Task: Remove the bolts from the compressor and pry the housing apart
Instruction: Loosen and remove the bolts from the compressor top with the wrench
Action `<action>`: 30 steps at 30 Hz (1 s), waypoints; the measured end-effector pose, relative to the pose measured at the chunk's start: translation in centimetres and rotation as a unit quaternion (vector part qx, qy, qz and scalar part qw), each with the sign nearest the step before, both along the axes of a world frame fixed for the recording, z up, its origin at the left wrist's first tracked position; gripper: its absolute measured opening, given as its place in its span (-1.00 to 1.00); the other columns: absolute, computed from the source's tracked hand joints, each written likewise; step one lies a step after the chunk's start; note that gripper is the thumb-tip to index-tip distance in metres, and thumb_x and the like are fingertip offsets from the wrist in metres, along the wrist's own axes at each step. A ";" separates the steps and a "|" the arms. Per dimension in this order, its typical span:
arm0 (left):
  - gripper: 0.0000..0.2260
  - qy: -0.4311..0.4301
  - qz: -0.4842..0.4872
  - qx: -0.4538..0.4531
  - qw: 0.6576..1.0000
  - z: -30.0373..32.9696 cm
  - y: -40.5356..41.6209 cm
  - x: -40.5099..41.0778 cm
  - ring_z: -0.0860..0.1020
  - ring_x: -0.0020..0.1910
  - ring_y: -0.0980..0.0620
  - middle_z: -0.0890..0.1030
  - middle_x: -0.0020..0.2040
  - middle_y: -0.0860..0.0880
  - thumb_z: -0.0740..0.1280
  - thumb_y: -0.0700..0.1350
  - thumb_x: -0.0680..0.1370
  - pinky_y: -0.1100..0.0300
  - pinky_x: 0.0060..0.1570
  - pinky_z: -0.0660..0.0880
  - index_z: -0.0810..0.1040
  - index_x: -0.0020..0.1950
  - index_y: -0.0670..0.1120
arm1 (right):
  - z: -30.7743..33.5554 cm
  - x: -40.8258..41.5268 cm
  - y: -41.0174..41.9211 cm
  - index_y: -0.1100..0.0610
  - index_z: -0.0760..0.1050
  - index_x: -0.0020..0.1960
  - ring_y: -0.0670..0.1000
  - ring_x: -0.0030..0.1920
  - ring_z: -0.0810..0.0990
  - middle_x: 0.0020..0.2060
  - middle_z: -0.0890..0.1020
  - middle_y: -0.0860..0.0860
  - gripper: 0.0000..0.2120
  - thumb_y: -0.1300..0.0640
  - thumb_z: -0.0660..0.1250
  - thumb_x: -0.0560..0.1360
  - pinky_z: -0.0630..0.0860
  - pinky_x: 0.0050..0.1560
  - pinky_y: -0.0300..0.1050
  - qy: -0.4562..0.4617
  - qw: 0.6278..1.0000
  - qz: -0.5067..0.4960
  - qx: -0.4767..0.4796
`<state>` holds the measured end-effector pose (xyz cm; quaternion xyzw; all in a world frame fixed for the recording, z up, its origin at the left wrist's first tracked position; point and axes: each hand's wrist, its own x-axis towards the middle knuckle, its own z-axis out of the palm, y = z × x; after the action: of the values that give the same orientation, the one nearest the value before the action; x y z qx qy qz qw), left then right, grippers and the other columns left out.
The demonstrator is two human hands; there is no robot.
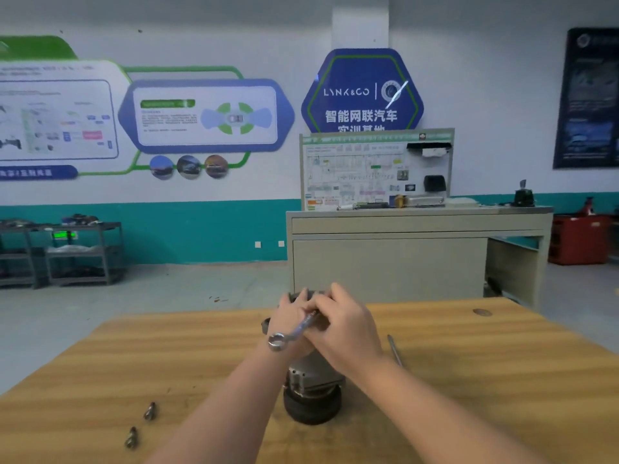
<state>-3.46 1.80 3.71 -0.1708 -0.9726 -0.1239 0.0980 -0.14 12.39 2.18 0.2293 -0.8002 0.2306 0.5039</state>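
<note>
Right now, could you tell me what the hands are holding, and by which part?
The right hand grips a wrench by its far shank, ring end free. The left hand rests on the compressor; its grip cannot be told.

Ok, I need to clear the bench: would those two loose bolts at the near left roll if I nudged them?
Probably. The two bolts lie on their sides on the smooth wooden table, so a nudge would likely send them rolling, perhaps curving round their heads. They look like stiff metal, unlikely to bend.
</note>
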 end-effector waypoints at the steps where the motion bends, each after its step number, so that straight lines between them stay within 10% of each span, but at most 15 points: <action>1: -0.54 -0.004 0.008 0.019 1.000 0.1 0.2 -0.1 0.11 0.54 -0.11 0.19 0.55 -0.11 0.22 -0.07 0.62 -0.04 0.49 0.10 0.24 0.51 -0.08 | -0.9 0.2 0.8 0.12 0.63 -0.15 -0.05 -0.29 0.47 -0.29 0.46 -0.05 -0.83 0.05 0.32 0.42 0.41 -0.31 -0.22 0.016 0.998 0.040 -0.041; 5: -0.51 -0.018 0.015 0.009 1.000 0.3 0.7 -0.3 0.05 0.54 -0.23 0.14 0.58 -0.09 0.04 0.17 0.64 -0.22 0.49 0.01 0.20 0.55 0.07 | -3.2 0.1 3.5 -0.01 0.66 -0.14 -0.17 -0.17 0.58 -0.23 0.62 -0.12 -0.78 0.04 0.24 0.53 0.48 -0.14 -0.35 -0.031 0.953 0.142 -0.264; 11: -0.61 0.011 -0.040 0.044 0.998 0.4 -0.1 -1.5 -0.04 0.57 -0.15 0.23 0.54 0.16 0.08 0.22 0.63 -0.21 0.48 -0.19 0.36 0.44 0.24 | -1.0 -4.0 6.5 0.24 0.56 -0.23 0.02 -0.47 0.53 -0.47 0.57 0.12 -0.71 0.20 0.19 0.60 0.45 -0.53 -0.19 -0.281 0.671 0.316 -0.609; 16: -0.81 -0.027 -0.118 0.180 0.976 1.7 -0.3 -2.5 0.54 0.18 0.07 0.67 0.10 0.07 0.38 0.08 0.50 0.07 0.20 0.47 0.68 0.05 0.07 | 1.1 -8.1 8.1 0.21 0.41 -0.22 -0.07 -0.60 0.36 -0.54 0.44 0.05 -0.76 0.12 0.24 0.59 0.27 -0.64 -0.28 -0.407 0.627 0.322 -0.581; 23: -0.96 -0.032 -0.091 0.351 0.931 1.5 0.4 -2.6 0.57 -0.20 0.31 0.69 -0.21 0.19 0.50 -0.01 0.44 0.37 -0.15 0.47 0.70 -0.13 0.06 | 4.0 -11.2 6.5 0.21 0.43 -0.17 -0.12 -0.65 0.26 -0.59 0.37 -0.02 -0.76 0.10 0.22 0.61 0.16 -0.68 -0.32 -0.459 0.654 0.312 -0.514; 27: -0.93 -0.039 -0.116 0.510 0.851 3.9 -0.1 -1.9 0.63 -0.27 0.29 0.70 -0.26 0.13 0.40 -0.13 0.53 0.49 -0.27 0.46 0.64 -0.06 -0.12 | 6.3 -10.2 5.9 0.17 0.44 -0.28 -0.13 -0.63 0.34 -0.55 0.45 0.00 -0.81 0.16 0.35 0.49 0.22 -0.69 -0.34 -0.407 0.574 0.416 -0.576; 30: -0.93 0.036 -0.123 0.495 0.859 4.9 -1.8 -1.2 0.66 -0.26 0.19 0.70 -0.29 0.07 0.34 -0.16 0.56 0.44 -0.23 0.51 0.59 -0.11 -0.03 | 6.0 -8.4 5.5 0.15 0.49 -0.42 -0.18 -0.63 0.40 -0.55 0.48 -0.01 -0.85 0.22 0.45 0.25 0.28 -0.70 -0.38 -0.381 0.479 0.492 -0.619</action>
<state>-4.64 -0.01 8.59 -0.2224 -0.7497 -0.5943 0.1881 -8.49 17.86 8.22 0.1041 -0.3201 0.9410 -0.0350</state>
